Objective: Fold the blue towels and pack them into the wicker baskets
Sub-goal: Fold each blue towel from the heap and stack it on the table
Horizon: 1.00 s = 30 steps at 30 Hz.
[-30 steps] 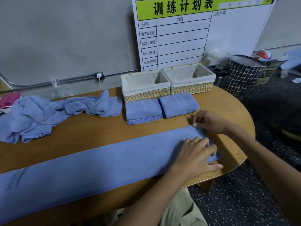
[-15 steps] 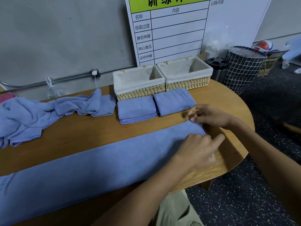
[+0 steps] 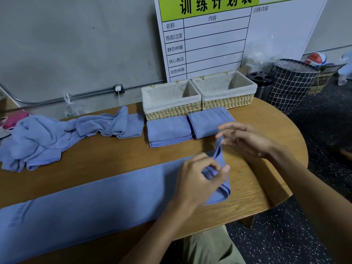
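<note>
The long blue towel (image 3: 91, 202) lies folded into a narrow strip along the near edge of the tabletop (image 3: 122, 159), running from the left edge to near the rounded right end. A second ago its right end lay flat under both hands; now that end is lifted off the wood. The left hand (image 3: 198, 180) pinches the near corner of the end between thumb and curled fingers, where earlier it pressed the cloth flat with straight fingers. The right hand (image 3: 245, 140) has risen from the table and pinches the far corner at its fingertips, the other fingers spread loosely, so the short end edge stands up between the two hands.

Two folded towels rest side by side toward the far edge, the left folded towel (image 3: 168, 131) and the right folded towel (image 3: 206, 121), each just in front of a basket and unmoved. Behind them the left wicker basket (image 3: 171, 111) and the right wicker basket (image 3: 228, 101) stand touching each other against the far edge, their cloth linings showing and no towel inside. A pile of unfolded blue towels (image 3: 57, 136) sprawls along the far left part of the tabletop, as before. A white schedule board (image 3: 209, 39) leans on the wall behind the baskets
</note>
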Each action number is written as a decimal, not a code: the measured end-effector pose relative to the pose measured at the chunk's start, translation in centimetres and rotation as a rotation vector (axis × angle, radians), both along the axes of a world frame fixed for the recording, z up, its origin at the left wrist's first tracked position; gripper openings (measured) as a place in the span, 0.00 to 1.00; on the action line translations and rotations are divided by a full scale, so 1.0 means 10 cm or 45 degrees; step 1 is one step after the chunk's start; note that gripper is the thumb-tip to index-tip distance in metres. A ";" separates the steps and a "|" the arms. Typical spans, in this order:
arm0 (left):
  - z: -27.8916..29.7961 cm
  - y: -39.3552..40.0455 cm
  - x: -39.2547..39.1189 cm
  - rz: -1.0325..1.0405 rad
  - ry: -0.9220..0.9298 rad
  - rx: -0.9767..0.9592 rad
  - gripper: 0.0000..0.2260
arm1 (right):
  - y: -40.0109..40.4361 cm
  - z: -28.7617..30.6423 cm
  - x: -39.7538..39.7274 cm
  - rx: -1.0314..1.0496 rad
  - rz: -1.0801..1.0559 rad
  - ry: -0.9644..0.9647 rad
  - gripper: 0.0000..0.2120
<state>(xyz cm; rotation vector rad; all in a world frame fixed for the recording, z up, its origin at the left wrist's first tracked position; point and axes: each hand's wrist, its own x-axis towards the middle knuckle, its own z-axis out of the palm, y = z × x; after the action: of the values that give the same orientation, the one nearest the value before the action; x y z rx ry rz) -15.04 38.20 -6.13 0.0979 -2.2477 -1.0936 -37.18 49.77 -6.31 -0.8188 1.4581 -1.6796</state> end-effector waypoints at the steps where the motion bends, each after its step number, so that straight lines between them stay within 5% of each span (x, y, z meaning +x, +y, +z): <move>1: 0.01 -0.09 0.09 0.045 0.007 0.037 0.14 | -0.06 0.06 0.04 -0.012 0.054 0.000 0.15; 7: 0.12 -0.62 0.69 0.260 0.071 0.189 0.22 | -0.78 0.38 0.45 0.029 0.199 0.331 0.14; 16: 0.11 -1.16 1.49 0.708 0.109 0.356 0.10 | -2.06 0.67 1.32 -0.066 0.349 0.582 0.09; 30: 0.19 -1.78 2.35 0.437 -0.056 0.495 0.12 | -3.16 0.39 2.49 -0.129 0.452 0.563 0.12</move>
<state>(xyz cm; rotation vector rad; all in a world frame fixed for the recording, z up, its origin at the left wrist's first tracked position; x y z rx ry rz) 8.47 20.36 -4.22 0.6483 -1.9311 -1.3238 -12.29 18.15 -2.37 -1.4829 1.4080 -1.3631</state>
